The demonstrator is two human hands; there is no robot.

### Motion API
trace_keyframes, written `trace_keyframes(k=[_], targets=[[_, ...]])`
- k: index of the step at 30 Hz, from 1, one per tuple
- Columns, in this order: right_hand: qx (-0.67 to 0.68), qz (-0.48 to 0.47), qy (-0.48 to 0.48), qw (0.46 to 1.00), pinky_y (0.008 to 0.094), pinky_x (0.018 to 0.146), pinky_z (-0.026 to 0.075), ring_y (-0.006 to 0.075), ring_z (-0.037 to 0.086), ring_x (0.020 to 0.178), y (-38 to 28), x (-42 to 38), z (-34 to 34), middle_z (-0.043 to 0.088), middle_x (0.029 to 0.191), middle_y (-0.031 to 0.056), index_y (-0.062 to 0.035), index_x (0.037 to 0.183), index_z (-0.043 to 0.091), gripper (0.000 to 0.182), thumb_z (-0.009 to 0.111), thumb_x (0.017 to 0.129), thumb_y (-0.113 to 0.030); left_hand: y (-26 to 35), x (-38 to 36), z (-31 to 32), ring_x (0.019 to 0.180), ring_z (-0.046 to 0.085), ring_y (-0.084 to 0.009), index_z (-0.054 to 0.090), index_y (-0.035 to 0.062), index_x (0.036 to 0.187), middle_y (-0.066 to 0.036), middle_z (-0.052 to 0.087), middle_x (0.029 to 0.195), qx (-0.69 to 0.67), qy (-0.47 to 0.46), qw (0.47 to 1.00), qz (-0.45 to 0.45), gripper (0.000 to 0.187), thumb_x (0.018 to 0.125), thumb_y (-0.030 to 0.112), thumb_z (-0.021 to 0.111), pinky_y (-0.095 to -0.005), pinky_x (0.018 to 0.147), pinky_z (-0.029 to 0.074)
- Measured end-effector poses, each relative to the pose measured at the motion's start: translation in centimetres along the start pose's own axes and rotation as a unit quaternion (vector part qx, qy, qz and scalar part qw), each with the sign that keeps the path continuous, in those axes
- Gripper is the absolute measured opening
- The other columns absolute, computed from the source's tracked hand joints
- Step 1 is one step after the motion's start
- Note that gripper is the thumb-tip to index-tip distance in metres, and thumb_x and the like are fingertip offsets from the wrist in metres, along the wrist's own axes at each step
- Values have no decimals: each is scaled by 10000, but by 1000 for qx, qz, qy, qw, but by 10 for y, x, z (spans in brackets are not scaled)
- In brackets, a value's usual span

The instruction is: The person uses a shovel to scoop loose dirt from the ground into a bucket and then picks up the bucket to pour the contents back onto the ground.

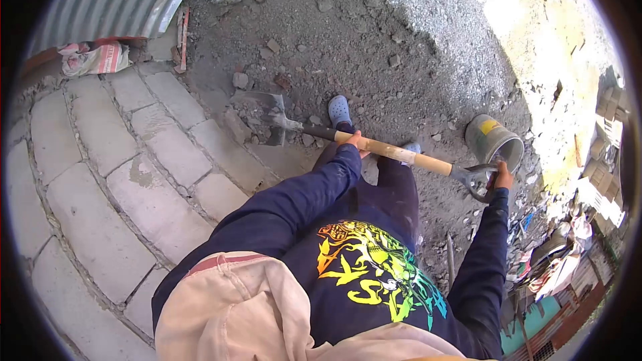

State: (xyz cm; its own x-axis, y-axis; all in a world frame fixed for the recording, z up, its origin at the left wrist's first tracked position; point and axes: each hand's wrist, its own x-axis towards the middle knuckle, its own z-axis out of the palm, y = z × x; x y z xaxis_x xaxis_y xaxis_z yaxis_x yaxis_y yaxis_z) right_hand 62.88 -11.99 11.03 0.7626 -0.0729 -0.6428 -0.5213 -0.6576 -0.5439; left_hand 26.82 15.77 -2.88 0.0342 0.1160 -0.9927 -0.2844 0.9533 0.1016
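Note:
A shovel (394, 152) with a wooden shaft lies slantwise across the front of my body. My left hand (356, 143) is wrapped round the shaft near the dark socket. At the other end, my right hand (503, 176) grips the D-shaped handle (472, 179). The metal blade points left, just over the loose rubble beside the block wall, and looks free of any load. A grey bucket (483, 135) with a yellow patch is tilted on the ground right behind the handle, its mouth partly hidden by my right hand.
A grey block wall (100, 154) runs along the left. Corrugated metal sheet (114, 0) and a crumpled sack (97, 59) lie at upper left. A gravel heap (428, 7) rises ahead. Stacked blocks (605, 140) and scattered rubbish (555, 254) are at right. My clogs (339, 109) stand on rubble.

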Motion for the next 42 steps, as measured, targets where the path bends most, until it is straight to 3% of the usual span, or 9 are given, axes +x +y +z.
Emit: trace_keyframes(k=[3, 15, 18, 21, 28, 31, 33, 37, 42], targets=[[62, 16, 151, 986, 307, 356, 368, 163, 437, 364, 38, -14, -10, 469, 515, 33, -79, 615, 534, 430, 620, 806, -455, 0, -20, -5, 1017, 603, -369, 415, 106, 1253, -181, 546, 1167, 29, 37, 999, -16, 531, 839, 165, 743, -582, 792, 571], [164, 220, 102, 956, 382, 409, 424, 227, 531, 411, 314, -65, -78, 543, 500, 105, -18, 576, 564, 504, 541, 819, -460, -72, -100, -9, 757, 645, -231, 589, 63, 1037, -92, 654, 921, 450, 122, 874, 140, 327, 851, 291, 733, -334, 664, 532], [184, 262, 149, 935, 385, 419, 440, 232, 530, 413, 379, -105, -121, 551, 517, 108, -26, 583, 562, 491, 555, 812, -460, -138, -64, -18, 600, 607, -240, 609, 20, 1043, -115, 652, 846, 484, 112, 847, 189, 418, 789, 300, 789, -333, 523, 510], [267, 298, 213, 891, 380, 412, 435, 224, 519, 412, 457, -135, -167, 549, 538, 99, -27, 618, 564, 460, 571, 811, -445, -212, -142, 31, 868, 629, -223, 591, 83, 1061, -101, 633, 1002, 588, 34, 796, 141, 318, 852, 279, 729, -328, 667, 532], [455, 286, 385, 750, 355, 376, 336, 207, 429, 381, 537, -263, -305, 475, 492, 56, -92, 626, 526, 382, 582, 786, -435, -432, -201, 93, 873, 634, -247, 572, 84, 1125, -95, 634, 1023, 683, -132, 708, 124, 368, 838, 240, 743, -385, 695, 552], [460, 216, 441, 739, 336, 386, 327, 200, 420, 382, 539, -335, -406, 461, 490, 30, -135, 611, 493, 389, 588, 793, -466, -535, -237, 117, 857, 639, -246, 551, 59, 1148, -112, 627, 1039, 669, -256, 691, 98, 349, 864, 187, 708, -406, 733, 560], [444, 198, 495, 720, 338, 397, 341, 195, 429, 406, 501, -394, -486, 446, 500, 29, -135, 620, 478, 411, 590, 813, -481, -585, -310, 129, 824, 658, -258, 539, 6, 1119, -147, 638, 1013, 649, -315, 688, 75, 358, 858, 180, 710, -393, 612, 575], [361, 81, 548, 751, 295, 405, 328, 153, 410, 414, 395, -506, -613, 412, 510, 5, -130, 661, 478, 453, 578, 862, -524, -656, -400, 160, 798, 657, -278, 484, -17, 1142, -181, 626, 1003, 631, -331, 701, -36, 420, 884, 249, 681, -389, 605, 591], [179, -33, 584, 791, 246, 428, 272, 86, 366, 434, 220, -489, -596, 375, 527, -37, -106, 707, 564, 406, 593, 910, -457, -623, -371, 195, 939, 659, -376, 451, -33, 1194, -203, 608, 1073, 547, -482, 651, -211, 388, 949, 239, 581, -499, 822, 569]])
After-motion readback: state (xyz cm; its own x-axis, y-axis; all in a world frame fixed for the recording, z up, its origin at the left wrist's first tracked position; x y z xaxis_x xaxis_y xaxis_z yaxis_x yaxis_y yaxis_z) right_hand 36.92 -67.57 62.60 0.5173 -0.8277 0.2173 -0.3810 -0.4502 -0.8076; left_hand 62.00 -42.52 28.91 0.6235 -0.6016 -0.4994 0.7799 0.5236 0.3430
